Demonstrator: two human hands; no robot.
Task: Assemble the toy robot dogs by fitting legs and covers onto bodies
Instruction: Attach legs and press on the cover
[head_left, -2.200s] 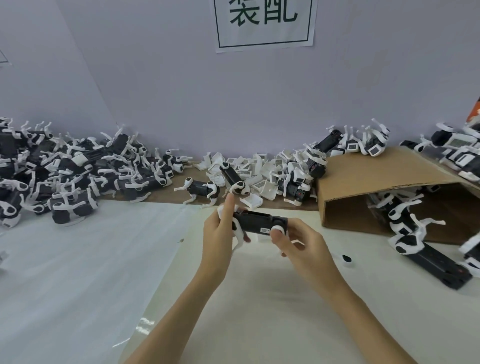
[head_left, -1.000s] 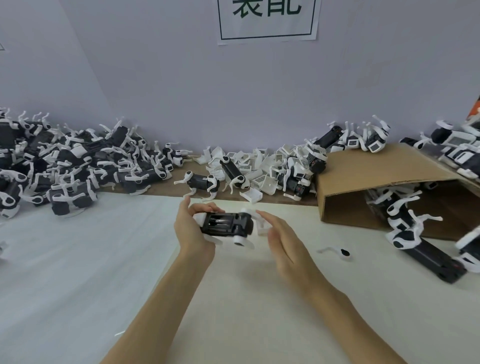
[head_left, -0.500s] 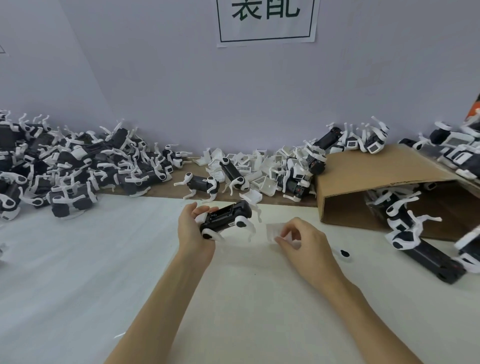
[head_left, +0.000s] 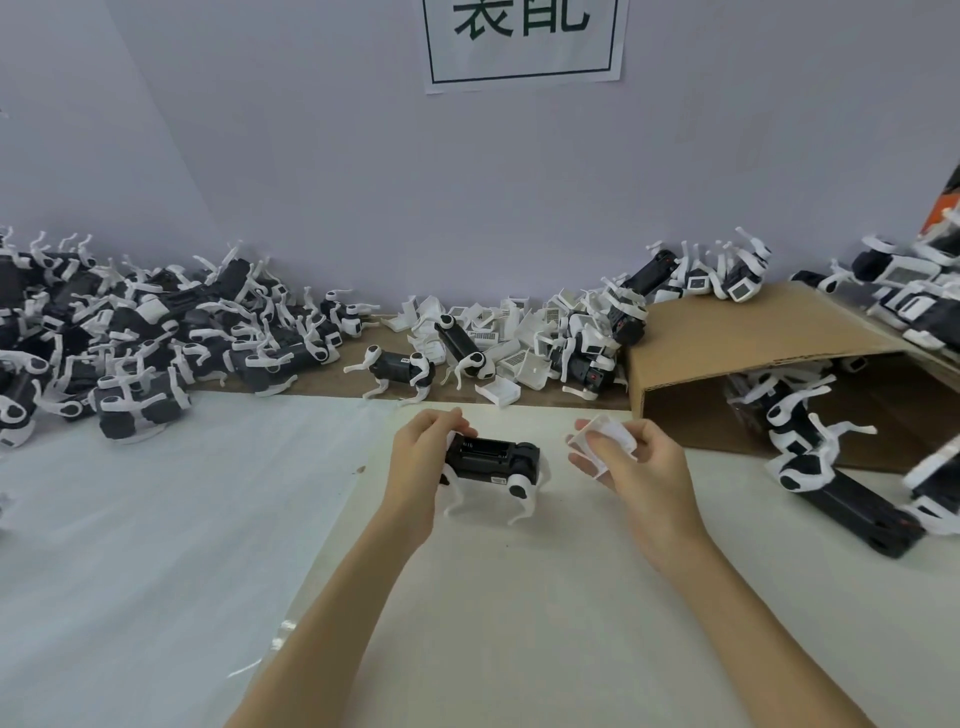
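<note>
White tabletop (head_left: 519, 623), left hand (head_left: 421, 467) gripping dog body (head_left: 488, 460), right hand (head_left: 639, 467) pinching white cover (head_left: 605, 434)

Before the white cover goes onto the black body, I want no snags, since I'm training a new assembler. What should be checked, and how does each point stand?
1. Body steadied: the left hand grips its rear end. Ok.
2. Cover in hand: the right hand pinches it, held apart from the body. Ok.
3. Open compartment facing up to receive the cover: it shows on top. Ok.
4. Legs fitted: the white legs on the near side are on; the far side is hidden. Cannot tell.
5. Cover turned the right way round: its shape is blurred behind the fingers. Cannot tell.
6. Path between cover and body: nothing lies in between. Ok.
</note>
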